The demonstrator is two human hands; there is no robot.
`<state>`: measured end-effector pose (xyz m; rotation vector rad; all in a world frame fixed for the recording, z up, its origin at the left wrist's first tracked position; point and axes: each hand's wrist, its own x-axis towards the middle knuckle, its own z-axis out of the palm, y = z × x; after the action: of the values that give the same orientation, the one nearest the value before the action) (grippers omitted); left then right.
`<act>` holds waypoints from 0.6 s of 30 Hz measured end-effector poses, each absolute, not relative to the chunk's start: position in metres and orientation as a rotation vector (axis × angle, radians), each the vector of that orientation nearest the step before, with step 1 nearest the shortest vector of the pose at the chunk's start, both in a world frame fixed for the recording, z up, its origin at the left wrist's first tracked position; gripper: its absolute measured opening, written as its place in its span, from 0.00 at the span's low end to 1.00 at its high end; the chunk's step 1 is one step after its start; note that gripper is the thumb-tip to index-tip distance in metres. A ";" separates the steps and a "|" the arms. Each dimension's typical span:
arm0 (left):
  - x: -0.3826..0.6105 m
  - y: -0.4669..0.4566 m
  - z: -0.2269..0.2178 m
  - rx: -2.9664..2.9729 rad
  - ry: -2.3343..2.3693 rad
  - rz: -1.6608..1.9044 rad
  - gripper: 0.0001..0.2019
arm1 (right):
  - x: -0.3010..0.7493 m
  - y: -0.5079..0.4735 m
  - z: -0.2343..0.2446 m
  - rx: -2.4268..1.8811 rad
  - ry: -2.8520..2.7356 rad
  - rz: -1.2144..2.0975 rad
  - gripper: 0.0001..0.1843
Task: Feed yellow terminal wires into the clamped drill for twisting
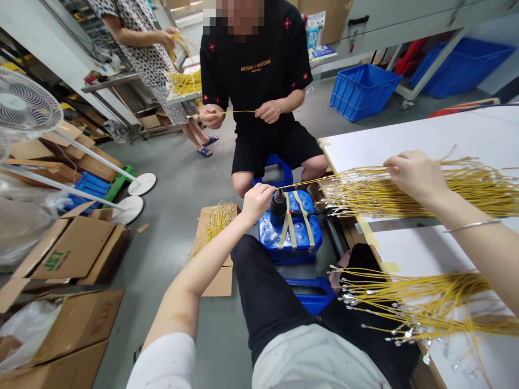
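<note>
A single yellow wire [307, 182] is stretched between my two hands. My left hand [258, 202] is closed in a pinch on its near end, just beside and above an upright black nozzle [278, 204] that looks like a heat gun's. Tape straps lie across the blue plastic stool [290, 237] on which that nozzle stands. Farther right, my right hand [417, 175] pinches the same wire above a thick bundle of yellow wires [365, 194] with small metal ends. The fingertips partly hide the grip on both sides.
Another bundle of yellow wires [430, 302] hangs over the white table's [389, 132] edge near my lap. Opposite me sits a person in black [255, 65] holding a wire. Cardboard with wires [219, 224] lies on the floor. Cartons [77, 248] and a fan [28, 102] stand left.
</note>
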<state>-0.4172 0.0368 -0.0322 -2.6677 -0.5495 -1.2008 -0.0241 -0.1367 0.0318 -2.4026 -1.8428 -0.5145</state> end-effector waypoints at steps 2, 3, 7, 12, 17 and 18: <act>-0.416 0.036 -0.032 -2.666 -0.545 -1.220 0.10 | -0.023 -0.137 0.031 -2.385 -1.854 -0.528 0.15; -0.416 0.036 -0.032 -2.671 -0.552 -1.218 0.10 | -0.023 -0.138 0.030 -2.376 -1.858 -0.536 0.15; -0.415 0.035 -0.030 -2.710 -0.609 -1.175 0.11 | -0.020 -0.141 0.027 -2.355 -1.843 -0.574 0.15; -0.413 0.032 -0.026 -2.691 -0.568 -1.173 0.12 | -0.015 -0.144 0.023 -2.302 -1.851 -0.623 0.13; -0.410 0.027 -0.018 -2.594 -0.463 -1.256 0.12 | -0.011 -0.149 0.019 -2.255 -1.823 -0.685 0.11; -0.409 0.026 -0.016 -2.584 -0.442 -1.272 0.12 | -0.011 -0.151 0.019 -2.254 -1.816 -0.691 0.12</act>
<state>-0.4095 0.0263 -0.0164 -2.5843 -0.4417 -1.2722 -0.0105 -0.1508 0.0194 -2.2543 -1.8157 -0.6914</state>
